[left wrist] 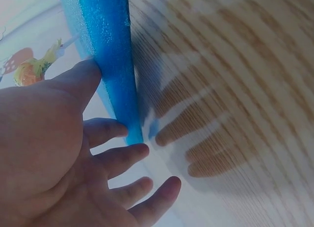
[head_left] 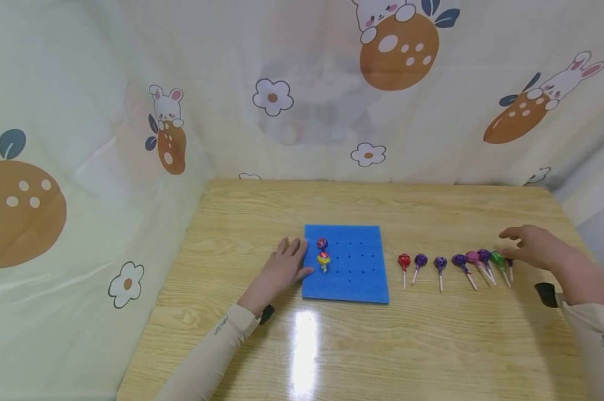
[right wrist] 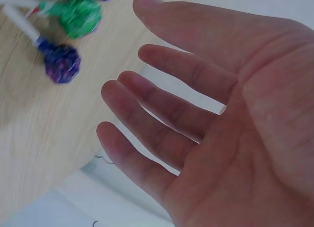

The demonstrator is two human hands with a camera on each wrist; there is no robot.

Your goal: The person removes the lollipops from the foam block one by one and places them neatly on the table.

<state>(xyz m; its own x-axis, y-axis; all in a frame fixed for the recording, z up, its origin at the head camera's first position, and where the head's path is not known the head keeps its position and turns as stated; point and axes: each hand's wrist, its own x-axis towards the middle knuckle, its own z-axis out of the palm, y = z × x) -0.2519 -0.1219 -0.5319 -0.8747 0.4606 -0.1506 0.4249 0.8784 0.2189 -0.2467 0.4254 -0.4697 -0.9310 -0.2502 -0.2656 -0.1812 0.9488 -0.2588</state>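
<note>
My left hand (head_left: pixel 281 271) rests at the left side of a blue foam board (head_left: pixel 354 291). Its thumb touches the board's edge (left wrist: pixel 115 55), and the fingers lie loosely extended along that side. Two lollipops stand in the board: a red and purple one (head_left: pixel 322 243) and, in front of it, a yellow one (head_left: pixel 324 258). At the right end of a row of loose lollipops hovers my right hand (head_left: pixel 532 248), its fingers spread a little and nothing held. Nearest to it are a purple lollipop (right wrist: pixel 63 63) and a green lollipop (right wrist: pixel 81 17).
Along the row, from the left, lie a red lollipop (head_left: pixel 404 260), several purple ones (head_left: pixel 440 263) and a pink one (head_left: pixel 472 257). Small holes dot the board. The wooden table (head_left: pixel 432 345) meets a printed curtain (head_left: pixel 312 139) at the back and left.
</note>
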